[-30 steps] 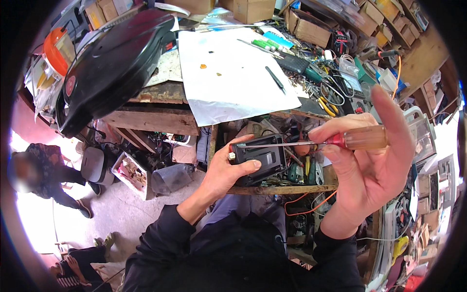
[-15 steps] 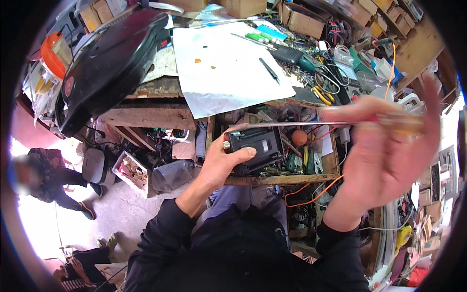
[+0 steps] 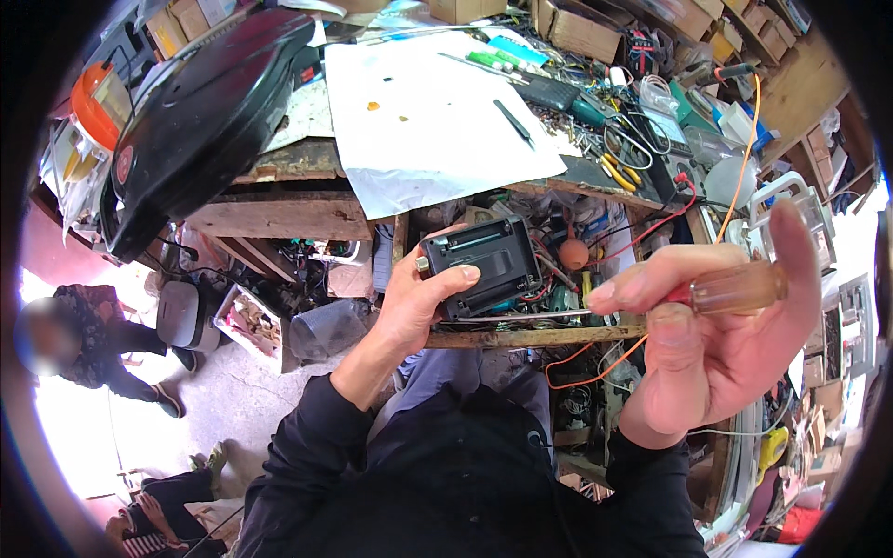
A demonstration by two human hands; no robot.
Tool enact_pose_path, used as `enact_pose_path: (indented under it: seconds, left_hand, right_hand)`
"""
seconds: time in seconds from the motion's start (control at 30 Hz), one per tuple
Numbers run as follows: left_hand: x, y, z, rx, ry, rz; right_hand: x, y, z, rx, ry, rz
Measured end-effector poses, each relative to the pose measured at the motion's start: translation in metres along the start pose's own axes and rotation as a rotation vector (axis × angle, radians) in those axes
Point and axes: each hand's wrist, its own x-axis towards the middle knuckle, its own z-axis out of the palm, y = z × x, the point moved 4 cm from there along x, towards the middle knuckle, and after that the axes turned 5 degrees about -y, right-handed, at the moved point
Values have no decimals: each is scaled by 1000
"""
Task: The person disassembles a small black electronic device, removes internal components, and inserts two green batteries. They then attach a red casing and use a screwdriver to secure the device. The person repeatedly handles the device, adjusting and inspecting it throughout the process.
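A black rectangular plastic housing (image 3: 498, 274) with a metal knob on its left side is in my left hand (image 3: 409, 302). My left thumb presses on its upward-turned face, and the other fingers are mostly hidden beneath it. My right hand (image 3: 712, 358) grips a screwdriver (image 3: 739, 288) with a see-through amber handle and a red collar. Its long thin shaft points left and runs along the housing's near edge. Whether the tip touches the housing, I cannot tell. Below the housing is an open drawer (image 3: 539, 338) full of tools and wires, including a round orange-brown object (image 3: 572, 253).
A white sheet (image 3: 437, 121) with a dark slim tool (image 3: 513, 121) and small bits covers the bench. To its left stands a large black plastic shell (image 3: 205, 121). Yellow-handled pliers (image 3: 619, 174) and cables crowd the right. A person (image 3: 93, 344) is at the far left.
The screwdriver has come down from the housing's far edge to its near edge. My right hand has lowered with it. The housing has tilted slightly in my left hand.
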Motion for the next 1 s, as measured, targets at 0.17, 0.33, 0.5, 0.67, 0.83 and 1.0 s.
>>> enact_pose_path:
  seconds: [0.17, 0.33, 0.5, 0.67, 0.83, 1.0]
  left_hand:
    - [0, -1, 1, 21, 17, -14]
    - [2, -3, -1, 38, 23, -13]
    - [2, -4, -2, 26, 22, -28]
    - [2, -6, -3, 5, 23, -22]
    - [0, -1, 0, -17, 43, 13]
    - [0, -3, -3, -23, 43, 11]
  right_hand:
    - [-4, 10, 4, 68, 49, 84]
    - [1, 7, 3, 60, -277, 20]
    - [7, 2, -2, 45, -587, -74]
    - [4, -2, -5, 58, -631, -56]
    - [2, -3, -1, 100, -537, 32]
    - [-2, -5, 0, 119, -457, 78]
